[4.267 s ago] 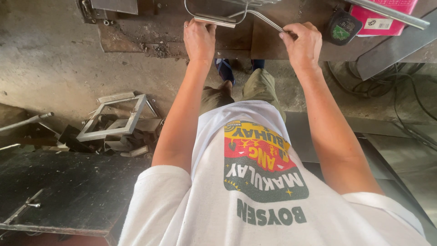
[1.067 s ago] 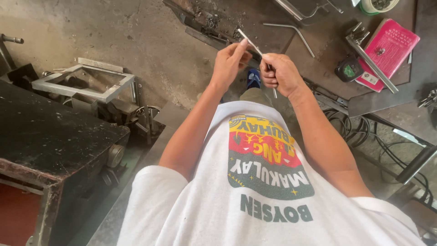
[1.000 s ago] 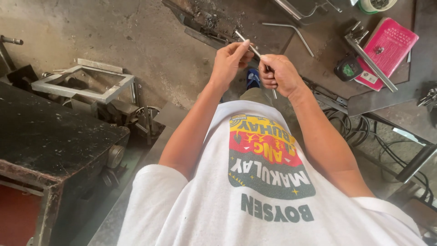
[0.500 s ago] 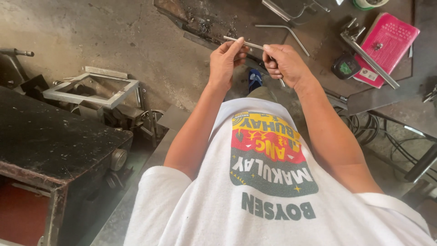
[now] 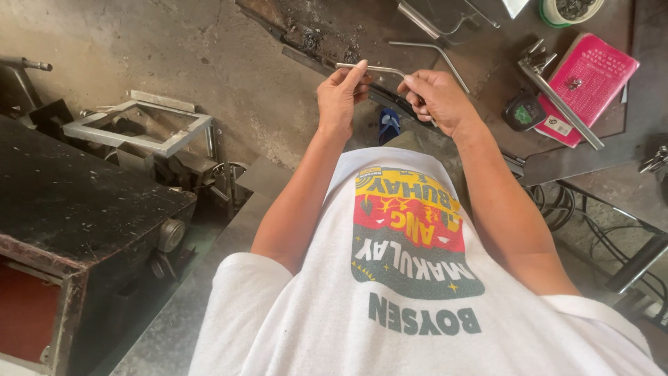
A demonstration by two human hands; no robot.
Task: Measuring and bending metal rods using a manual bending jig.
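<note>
My left hand [image 5: 341, 94] and my right hand [image 5: 437, 97] both grip a thin bent metal rod [image 5: 379, 69], held out in front of my chest above the floor. The left hand pinches the rod's straight end, which juts to the left past the fingers. The right hand closes over the bent end, so that part is hidden. A second bent rod [image 5: 433, 50] lies on the dark metal worktable [image 5: 626, 132] just beyond my hands.
On the worktable lie a pink book [image 5: 591, 83], a steel square bar [image 5: 560, 94], a green-and-black tape measure [image 5: 523, 111] and a round tin [image 5: 569, 10]. A welded steel frame [image 5: 139, 129] sits on the floor at left, beside a dark rusty cabinet [image 5: 76, 223]. Cables [image 5: 591, 216] run under the table.
I have stepped back from the worktable, lifting the rod off it. Since half a second ago my hands hold the rod more level and the view has shifted slightly.
</note>
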